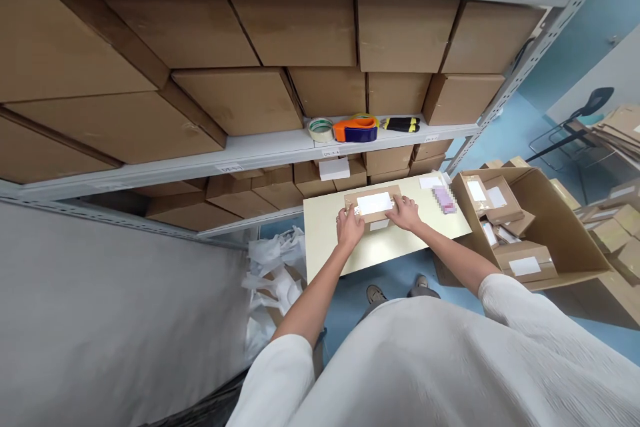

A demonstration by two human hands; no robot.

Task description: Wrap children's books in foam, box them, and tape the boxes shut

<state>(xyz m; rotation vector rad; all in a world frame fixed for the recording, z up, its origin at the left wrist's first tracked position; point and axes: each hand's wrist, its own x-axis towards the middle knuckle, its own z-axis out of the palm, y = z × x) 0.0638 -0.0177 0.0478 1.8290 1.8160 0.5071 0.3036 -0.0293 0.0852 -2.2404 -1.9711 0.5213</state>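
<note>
A small brown cardboard parcel [353,201] with a white label [374,203] lies on a pale yellow table [380,250]. My left hand [349,227] grips the parcel's left end with curled fingers. My right hand [405,213] presses on its right end, fingers bent over the edge. Both arms reach forward from white sleeves.
A large open carton [575,240] at the right holds several labelled parcels. Grey shelving [260,150] full of brown boxes stands behind the table, with a tape roll [321,129], an orange tape dispenser [355,128] and a black-yellow tool [400,124]. White packing waste [275,273] lies left of the table.
</note>
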